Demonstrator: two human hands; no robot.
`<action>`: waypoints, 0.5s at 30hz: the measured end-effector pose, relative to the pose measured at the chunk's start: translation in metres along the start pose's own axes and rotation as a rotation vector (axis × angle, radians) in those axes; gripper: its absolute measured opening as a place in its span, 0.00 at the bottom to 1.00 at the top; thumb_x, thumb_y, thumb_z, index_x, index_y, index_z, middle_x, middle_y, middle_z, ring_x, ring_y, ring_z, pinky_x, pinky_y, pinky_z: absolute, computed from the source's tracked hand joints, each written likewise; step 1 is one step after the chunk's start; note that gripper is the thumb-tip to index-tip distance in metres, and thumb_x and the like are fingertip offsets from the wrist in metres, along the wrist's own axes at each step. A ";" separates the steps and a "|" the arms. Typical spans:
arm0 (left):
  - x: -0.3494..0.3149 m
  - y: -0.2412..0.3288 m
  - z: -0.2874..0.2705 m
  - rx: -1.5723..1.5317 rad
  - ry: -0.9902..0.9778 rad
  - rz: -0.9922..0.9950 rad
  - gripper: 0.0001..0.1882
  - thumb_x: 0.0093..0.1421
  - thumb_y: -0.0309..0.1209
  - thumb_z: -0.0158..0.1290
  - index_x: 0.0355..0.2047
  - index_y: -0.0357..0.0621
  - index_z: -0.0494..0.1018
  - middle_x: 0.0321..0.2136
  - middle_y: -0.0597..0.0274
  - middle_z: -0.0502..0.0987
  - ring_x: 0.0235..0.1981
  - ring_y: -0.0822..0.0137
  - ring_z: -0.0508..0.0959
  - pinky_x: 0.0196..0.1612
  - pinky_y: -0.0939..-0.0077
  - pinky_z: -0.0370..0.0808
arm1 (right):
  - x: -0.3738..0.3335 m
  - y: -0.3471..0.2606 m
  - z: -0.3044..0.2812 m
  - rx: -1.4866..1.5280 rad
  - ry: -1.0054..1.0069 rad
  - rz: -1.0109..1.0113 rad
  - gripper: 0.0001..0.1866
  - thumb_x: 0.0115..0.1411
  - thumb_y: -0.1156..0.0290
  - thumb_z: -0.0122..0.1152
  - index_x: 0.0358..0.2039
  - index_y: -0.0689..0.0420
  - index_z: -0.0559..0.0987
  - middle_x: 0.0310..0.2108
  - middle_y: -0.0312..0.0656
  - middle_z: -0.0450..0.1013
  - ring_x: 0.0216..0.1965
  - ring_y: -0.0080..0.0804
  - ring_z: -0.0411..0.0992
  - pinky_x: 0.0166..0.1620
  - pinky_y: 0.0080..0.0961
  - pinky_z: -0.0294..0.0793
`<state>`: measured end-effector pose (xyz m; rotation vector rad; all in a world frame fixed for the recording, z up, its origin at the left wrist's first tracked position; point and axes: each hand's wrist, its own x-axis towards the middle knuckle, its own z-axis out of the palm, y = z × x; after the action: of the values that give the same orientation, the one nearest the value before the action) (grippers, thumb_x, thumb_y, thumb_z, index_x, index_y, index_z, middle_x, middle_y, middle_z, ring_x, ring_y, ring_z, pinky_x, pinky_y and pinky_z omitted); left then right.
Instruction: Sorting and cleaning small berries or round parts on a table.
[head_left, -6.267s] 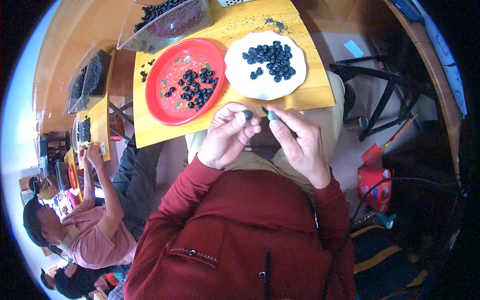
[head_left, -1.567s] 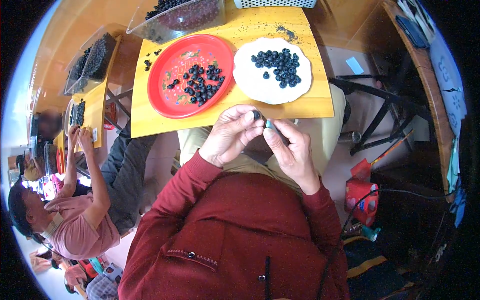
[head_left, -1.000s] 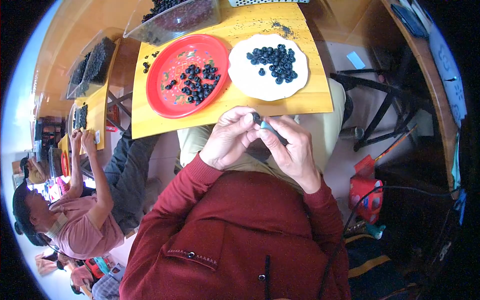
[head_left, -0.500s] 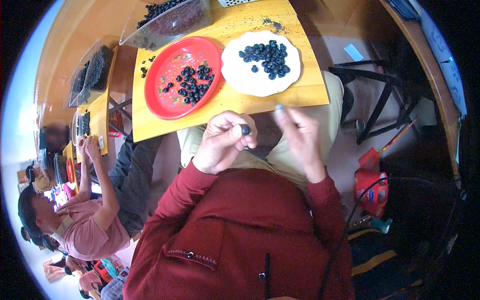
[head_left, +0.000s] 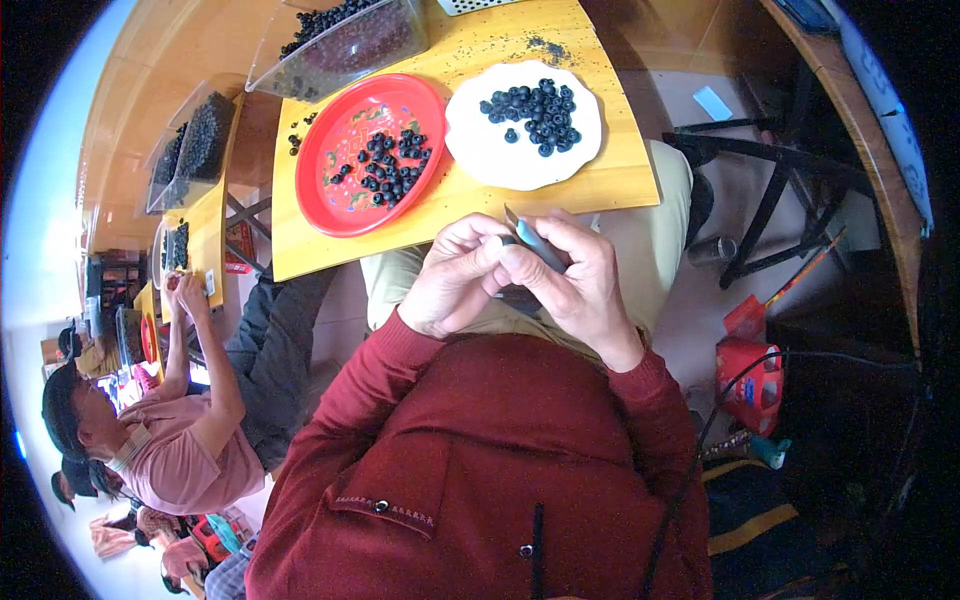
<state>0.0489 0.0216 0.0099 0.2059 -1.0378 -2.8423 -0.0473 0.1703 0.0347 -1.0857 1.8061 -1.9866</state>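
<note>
My right hand [head_left: 585, 285] grips a small knife with a teal handle [head_left: 535, 243], its blade tip pointing up-left. My left hand [head_left: 455, 275] is curled against it, fingertips pinched at the knife; a berry between the fingers is hidden. Both hands hover over my lap, just below the yellow table [head_left: 620, 180]. On the table sit a red plate [head_left: 340, 135] with scattered dark berries and a white plate [head_left: 500, 155] holding a cluster of dark berries [head_left: 535, 105].
A clear plastic tub of berries [head_left: 345, 40] stands behind the red plate. To my left another person in a pink shirt [head_left: 165, 440] works at a neighbouring table with more tubs [head_left: 190, 150]. A black chair frame [head_left: 775, 200] and a red object [head_left: 750, 360] are on my right.
My hands, apart half a second ago with a berry showing in the left fingers, have come together again at the knife. The plates have not moved.
</note>
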 end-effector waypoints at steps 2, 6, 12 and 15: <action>0.001 0.002 0.004 0.009 -0.034 0.004 0.08 0.65 0.27 0.54 0.44 0.39 0.75 0.35 0.59 0.79 0.35 0.69 0.79 0.41 0.76 0.78 | -0.001 0.004 0.001 0.090 -0.006 0.058 0.15 0.62 0.64 0.65 0.33 0.66 0.79 0.27 0.41 0.74 0.29 0.24 0.72 0.31 0.24 0.69; -0.003 0.005 0.004 0.005 -0.099 -0.006 0.08 0.65 0.26 0.54 0.43 0.38 0.74 0.34 0.56 0.79 0.34 0.66 0.80 0.40 0.74 0.78 | 0.000 0.008 0.001 0.366 -0.018 0.325 0.14 0.64 0.64 0.63 0.32 0.65 0.79 0.23 0.34 0.73 0.26 0.13 0.68 0.27 0.18 0.66; -0.002 0.013 0.004 0.088 -0.046 0.027 0.08 0.63 0.24 0.56 0.42 0.37 0.75 0.33 0.56 0.80 0.34 0.67 0.81 0.40 0.74 0.79 | 0.000 0.006 0.001 0.267 0.014 0.284 0.14 0.65 0.63 0.62 0.32 0.64 0.80 0.20 0.29 0.72 0.23 0.10 0.64 0.24 0.15 0.61; -0.007 0.030 0.002 0.482 0.082 0.142 0.07 0.62 0.24 0.58 0.41 0.36 0.76 0.32 0.58 0.81 0.33 0.69 0.81 0.40 0.75 0.79 | -0.005 0.016 -0.002 0.172 0.024 0.324 0.14 0.65 0.63 0.61 0.34 0.62 0.81 0.19 0.27 0.69 0.22 0.09 0.60 0.22 0.15 0.57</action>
<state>0.0568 0.0014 0.0315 0.2715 -1.6289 -2.3948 -0.0495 0.1719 0.0177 -0.6721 1.6613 -1.9205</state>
